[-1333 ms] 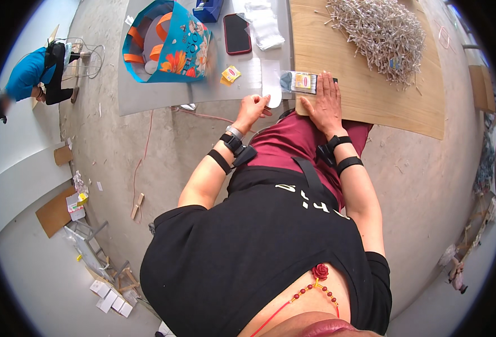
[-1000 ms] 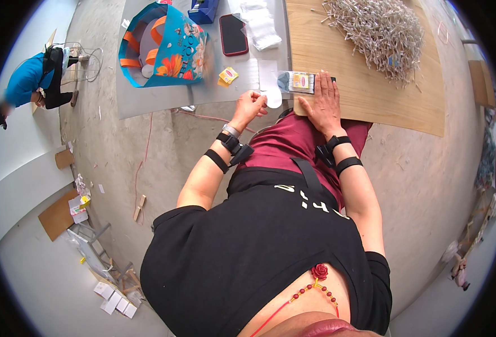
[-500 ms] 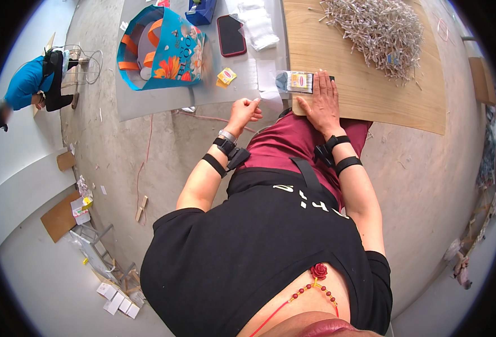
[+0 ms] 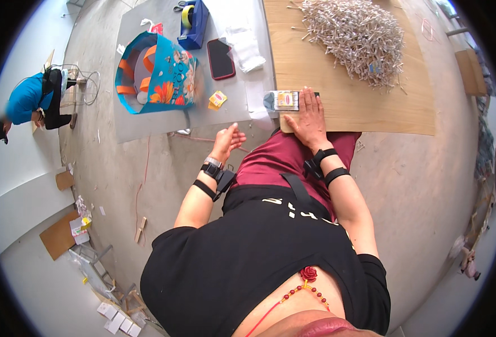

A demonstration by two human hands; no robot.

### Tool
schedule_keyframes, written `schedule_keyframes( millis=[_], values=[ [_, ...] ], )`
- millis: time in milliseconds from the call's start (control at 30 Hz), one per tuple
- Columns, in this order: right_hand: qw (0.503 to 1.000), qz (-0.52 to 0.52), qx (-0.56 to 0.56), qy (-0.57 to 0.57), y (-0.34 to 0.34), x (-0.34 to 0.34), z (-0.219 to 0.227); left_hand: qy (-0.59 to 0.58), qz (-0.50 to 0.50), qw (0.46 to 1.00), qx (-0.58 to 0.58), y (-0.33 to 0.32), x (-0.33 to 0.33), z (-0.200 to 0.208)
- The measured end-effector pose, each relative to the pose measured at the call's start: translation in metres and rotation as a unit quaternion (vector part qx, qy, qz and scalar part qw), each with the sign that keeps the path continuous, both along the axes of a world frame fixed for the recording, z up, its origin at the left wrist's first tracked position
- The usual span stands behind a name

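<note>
My right hand [image 4: 311,122] lies flat, fingers stretched out, on the right end of a small clear pack of cotton swabs [image 4: 286,101] with a yellow and white label. The pack rests at the near left corner of the wooden board [image 4: 349,115], and my palm hides part of it. My left hand [image 4: 227,142] hangs in front of the grey table's near edge, fingers loosely bent and apart, with nothing visible in it. Nearest to it are a white paper strip [image 4: 259,106] and two small yellow cards [image 4: 217,100].
A big heap of loose cotton swabs [image 4: 354,39] covers the board's far part. On the grey table [image 4: 146,126] stand a blue flowered bag [image 4: 172,78], a tape dispenser [image 4: 194,31], a phone [image 4: 221,59] and clear plastic sleeves [image 4: 247,49]. A person in blue [image 4: 28,98] bends at far left.
My left hand has drawn back from the paper strip, leftward and nearer to me, its pinched fingers loosening. My right hand stays on the pack. The whole view has shifted a little.
</note>
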State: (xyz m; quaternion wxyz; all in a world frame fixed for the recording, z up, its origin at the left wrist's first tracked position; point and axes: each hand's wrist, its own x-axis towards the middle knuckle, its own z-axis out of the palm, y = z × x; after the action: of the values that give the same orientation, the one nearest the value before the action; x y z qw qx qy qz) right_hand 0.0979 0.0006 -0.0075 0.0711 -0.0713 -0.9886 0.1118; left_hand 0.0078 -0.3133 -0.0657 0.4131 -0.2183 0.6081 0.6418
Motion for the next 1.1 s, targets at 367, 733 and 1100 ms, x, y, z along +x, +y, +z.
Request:
schedule_keyframes(
  millis=[367,733,1100],
  values=[
    [0.999,-0.006,-0.032,0.017,0.001,0.003,0.001,0.185,-0.255,0.949,0.005,0.074,-0.02,0.099],
    [0.971,-0.019,-0.179,0.156,0.031,0.022,0.033,0.428,-0.295,0.854,0.037,0.228,-0.027,0.153],
    [0.954,-0.099,-0.21,0.191,0.085,0.101,0.025,0.7,-0.315,0.621,-0.159,0.401,-0.11,0.139]
  ],
)
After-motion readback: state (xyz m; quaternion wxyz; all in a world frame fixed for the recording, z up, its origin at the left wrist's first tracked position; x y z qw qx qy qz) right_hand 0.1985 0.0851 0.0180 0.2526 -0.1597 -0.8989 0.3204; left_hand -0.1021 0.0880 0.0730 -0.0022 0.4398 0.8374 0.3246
